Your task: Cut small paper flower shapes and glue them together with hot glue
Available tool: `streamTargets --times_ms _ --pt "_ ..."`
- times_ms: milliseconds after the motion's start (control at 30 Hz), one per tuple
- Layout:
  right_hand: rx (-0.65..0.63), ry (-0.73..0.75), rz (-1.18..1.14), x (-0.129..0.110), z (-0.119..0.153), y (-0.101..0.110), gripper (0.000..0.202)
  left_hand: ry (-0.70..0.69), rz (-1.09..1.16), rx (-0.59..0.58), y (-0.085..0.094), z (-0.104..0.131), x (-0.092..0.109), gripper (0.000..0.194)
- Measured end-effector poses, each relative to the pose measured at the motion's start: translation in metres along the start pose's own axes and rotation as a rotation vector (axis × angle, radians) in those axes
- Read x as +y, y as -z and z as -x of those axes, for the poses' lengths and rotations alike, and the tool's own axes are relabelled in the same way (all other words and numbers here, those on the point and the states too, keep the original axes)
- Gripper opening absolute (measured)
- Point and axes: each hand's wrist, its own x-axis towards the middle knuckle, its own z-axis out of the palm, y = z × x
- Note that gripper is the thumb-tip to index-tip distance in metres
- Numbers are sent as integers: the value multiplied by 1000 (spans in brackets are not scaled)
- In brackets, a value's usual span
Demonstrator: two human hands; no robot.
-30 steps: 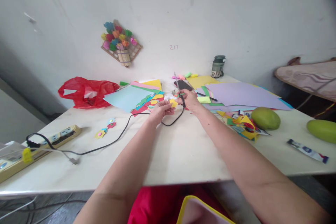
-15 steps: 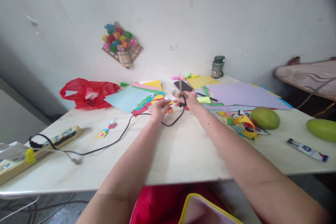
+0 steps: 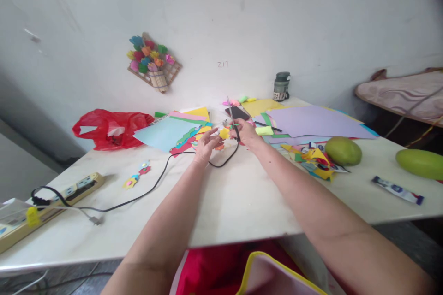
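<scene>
My right hand point(image 3: 245, 133) is closed around a pair of scissors point(image 3: 230, 109), dark at the handles, with the blades pointing up and away from me. A small yellow paper cutout point(image 3: 224, 133) sits between my two hands, against the right fingertips. My left hand point(image 3: 206, 144) is just left of it, fingers spread apart and tips close to the cutout; whether they touch it is hard to see. Beneath and behind the hands lie colourful paper pieces point(image 3: 189, 135). A small joined string of paper flowers point(image 3: 130, 181) rests on the table to the left.
A black cable point(image 3: 152, 190) runs from the power strip point(image 3: 81, 186) towards my hands. Paper scraps point(image 3: 320, 162), green mangoes point(image 3: 343, 151) and a tube point(image 3: 397, 190) lie right. Behind are purple paper point(image 3: 311, 120), a phone point(image 3: 237, 113), a bottle point(image 3: 281, 86) and a red bag point(image 3: 112, 126).
My left fingers have spread from a pinch, and the yellow cutout now shows more fully beside the right fingertips. The scissors stay in my right hand. The view has shifted slightly.
</scene>
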Motion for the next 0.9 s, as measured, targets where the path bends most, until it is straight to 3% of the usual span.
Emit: streamTargets --times_ms 167,267,400,500,900 --pt "-44 9 20 0 3 -2 30 127 22 -29 -4 2 3 42" --pt "-96 17 -8 3 1 -1 30 131 21 -14 -4 3 4 38" --pt "-48 27 -46 7 -3 4 33 142 91 -5 -1 4 4 37" --pt "-13 3 -85 7 -4 8 36 162 121 -34 2 4 6 36" --pt "-82 -83 -60 7 -5 7 33 203 150 -162 3 7 11 35"
